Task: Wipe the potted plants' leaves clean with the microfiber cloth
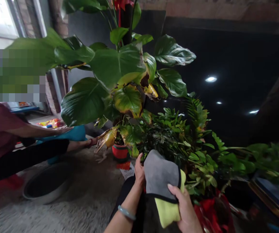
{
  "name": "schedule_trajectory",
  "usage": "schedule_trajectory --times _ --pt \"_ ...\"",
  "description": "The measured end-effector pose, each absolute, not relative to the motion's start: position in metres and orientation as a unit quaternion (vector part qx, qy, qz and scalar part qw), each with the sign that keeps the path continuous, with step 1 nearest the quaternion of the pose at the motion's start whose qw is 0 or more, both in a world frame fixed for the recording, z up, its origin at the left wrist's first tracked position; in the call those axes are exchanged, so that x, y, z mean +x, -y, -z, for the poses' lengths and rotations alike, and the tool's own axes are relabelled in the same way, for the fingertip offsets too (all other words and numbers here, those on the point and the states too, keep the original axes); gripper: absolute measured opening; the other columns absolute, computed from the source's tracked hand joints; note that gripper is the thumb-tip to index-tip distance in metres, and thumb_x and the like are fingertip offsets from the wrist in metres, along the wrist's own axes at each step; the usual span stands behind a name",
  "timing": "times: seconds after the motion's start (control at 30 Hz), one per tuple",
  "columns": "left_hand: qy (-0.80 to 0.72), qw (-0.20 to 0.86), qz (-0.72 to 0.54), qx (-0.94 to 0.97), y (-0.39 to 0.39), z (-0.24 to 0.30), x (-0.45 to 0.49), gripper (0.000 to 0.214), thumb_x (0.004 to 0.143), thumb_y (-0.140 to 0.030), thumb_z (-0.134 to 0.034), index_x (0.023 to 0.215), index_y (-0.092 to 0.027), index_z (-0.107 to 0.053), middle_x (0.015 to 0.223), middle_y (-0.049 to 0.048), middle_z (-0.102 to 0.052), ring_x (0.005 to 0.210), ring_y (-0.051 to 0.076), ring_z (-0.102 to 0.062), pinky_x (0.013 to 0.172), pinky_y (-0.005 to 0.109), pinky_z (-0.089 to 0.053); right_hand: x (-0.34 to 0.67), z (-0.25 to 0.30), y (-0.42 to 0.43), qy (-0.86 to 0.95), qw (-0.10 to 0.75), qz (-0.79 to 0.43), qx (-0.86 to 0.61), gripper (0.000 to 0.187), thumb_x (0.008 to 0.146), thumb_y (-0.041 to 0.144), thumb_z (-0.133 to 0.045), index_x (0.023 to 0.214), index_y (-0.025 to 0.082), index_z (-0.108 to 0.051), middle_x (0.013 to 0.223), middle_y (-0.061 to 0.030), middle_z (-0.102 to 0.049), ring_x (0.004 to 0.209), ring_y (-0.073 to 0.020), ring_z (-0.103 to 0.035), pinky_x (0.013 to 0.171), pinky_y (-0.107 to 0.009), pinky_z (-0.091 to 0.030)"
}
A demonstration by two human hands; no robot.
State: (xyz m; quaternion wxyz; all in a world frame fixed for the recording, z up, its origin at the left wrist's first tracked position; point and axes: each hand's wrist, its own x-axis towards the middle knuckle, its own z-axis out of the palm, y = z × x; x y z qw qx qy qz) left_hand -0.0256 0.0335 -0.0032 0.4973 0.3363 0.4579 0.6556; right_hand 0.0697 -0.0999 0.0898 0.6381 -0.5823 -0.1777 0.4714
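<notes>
Two bare hands share one item: a two-layer microfibre cloth [160, 176], grey plush face outward, yellow reverse, dark stitched hem. Location: right of the round red plant pot [120, 152] and nearer the camera, in front of the low dark-green leafy shrub [178, 136] that stands right of the pot. The left hand [139, 171] is closed on the cloth's left edge, its fingers hidden behind the fabric. The right hand [186, 207] pinches the lower right corner, thumb pressed on the grey face at the hem, with the yellow layer gathered under the palm. Handling, as judged: light, limp and compressible — it drapes and holds no shape of its own. The pile should give good friction, so slipping is unlikely; it is not fragile. Preferred hold points are the hemmed edges and corners, where the stitching resists stretch. Appearance: the grey face is smooth and shows no stains, and the yellow flap hangs below the hem. Left of the pot, a round grey metal basin [47, 183] lies on the concrete floor [88, 207] — another person's forearm [39, 131] extends above it.
</notes>
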Motion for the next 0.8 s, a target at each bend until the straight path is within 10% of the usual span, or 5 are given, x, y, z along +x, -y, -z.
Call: schedule_trajectory --times 0.27,0.57,0.8 --pt "-0.44 0.492 -0.662 0.356 0.006 -0.031 -0.023 0.023 0.064 -0.033 -0.066 0.082 -0.018 -0.068 0.076 0.0044 -0.065 0.071 0.018 -0.059 0.066 0.026 -0.048 0.115 -0.091 0.113 0.339 0.611 -0.323 -0.639 0.035 0.036 0.035 -0.077 0.067 0.023 -0.066 0.075 -0.0064 -0.071 0.088 -0.0348 -0.063 0.086 -0.047 -0.047" --pt "-0.273 0.695 -0.53 0.403 0.025 -0.043 -0.025 0.032 0.06 -0.044 -0.071 0.076 -0.016 -0.074 0.111 0.0115 -0.069 0.109 0.029 -0.057 0.097 0.034 -0.039 0.11 -0.103 0.127 0.46 0.538 -0.401 -0.582 0.036 0.039 0.015 -0.07 0.072 0.027 -0.075 0.091 -0.0057 -0.072 0.1 -0.0346 -0.06 0.099 -0.047 -0.038" --pt "-0.232 0.858 -0.404 0.216 0.026 -0.028 -0.029 0.043 0.056 -0.058 -0.07 0.062 -0.016 -0.064 0.058 0.0048 -0.065 0.072 0.026 -0.066 0.078 0.037 -0.048 0.121 -0.091 0.133 0.279 0.571 -0.501 -0.588 0.032 0.04 0.028 -0.074 0.071 0.022 -0.069 0.063 -0.0023 -0.067 0.066 -0.028 -0.062 0.07 -0.043 -0.05"
